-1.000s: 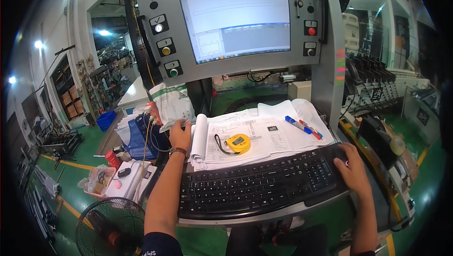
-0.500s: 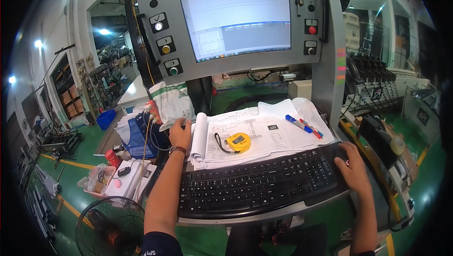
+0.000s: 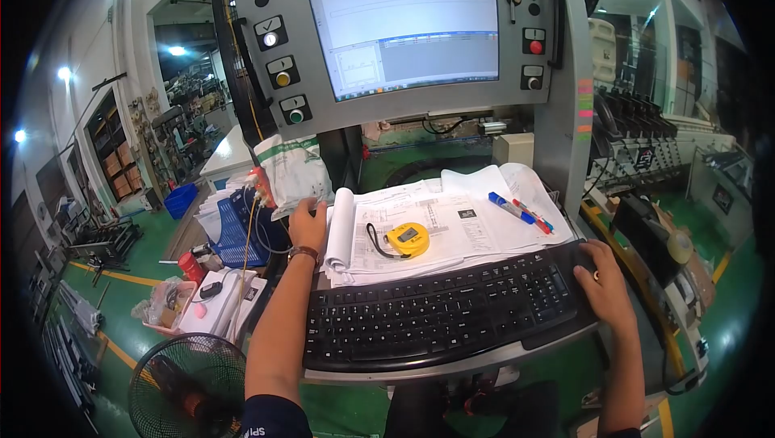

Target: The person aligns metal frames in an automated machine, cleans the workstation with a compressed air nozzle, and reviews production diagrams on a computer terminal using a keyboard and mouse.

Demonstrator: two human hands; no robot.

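1. Right hand (image 3: 601, 283), loosely curled at the right end of the long black plastic keyboard (image 3: 440, 313); whether it grips anything beneath the palm cannot be told. The keyboard lies along the front of the grey worktop (image 3: 500, 356), under the wide lit screen (image 3: 412, 26).
2. Left hand (image 3: 308, 226), beside the rolled edge of the white printed drawing sheets (image 3: 456, 251) and just below the bag; its fingertips are partly hidden, so whether they close on anything cannot be told.
3. Good practice, as judged here: rest the right wrist low, make small, light finger movements, and check each result on the screen. The sheets and the yellow tape measure (image 3: 409, 239) lying on them are best left clear of the keys — a sliding page could press one.
4. White plastic bag with green print (image 3: 297, 171), upright behind the left hand; contents hidden.
5. Blue perforated plastic file tray (image 3: 238, 252), left of the worktop, with white papers at its side.
6. Pale pink plastic basket (image 3: 164, 328), lower left — clear wrapping and small items inside, too indistinct to name.
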